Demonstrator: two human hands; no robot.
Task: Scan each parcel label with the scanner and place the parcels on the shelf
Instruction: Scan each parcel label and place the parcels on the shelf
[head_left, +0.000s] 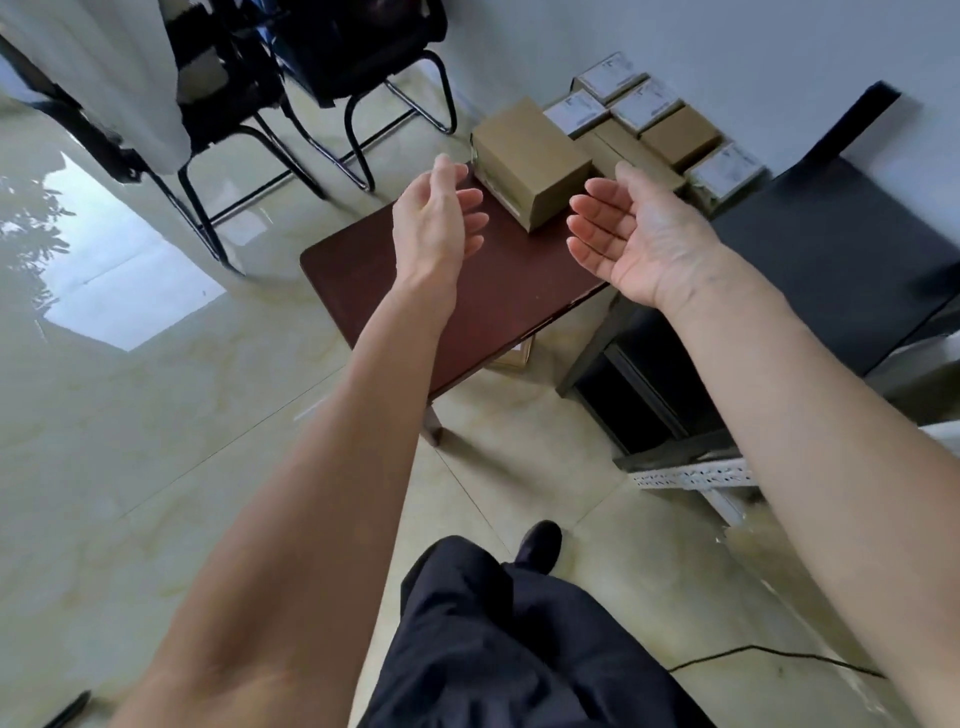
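Observation:
A brown cardboard parcel (530, 158) stands at the far corner of a dark red table (467, 291). My left hand (436, 213) hovers above the table just left of the parcel, fingers relaxed, holding nothing. My right hand (628, 234) is held palm up just right of the parcel, fingers straight, also empty. Behind the parcel lie several more parcels (649, 119), some brown, some with white labels facing up. No scanner is visible.
A dark grey shelf (831, 249) with a white perforated frame (696, 475) stands right of the table. Black chairs (322, 93) stand at the back left. A black cable (769, 654) runs across the tiled floor near my legs.

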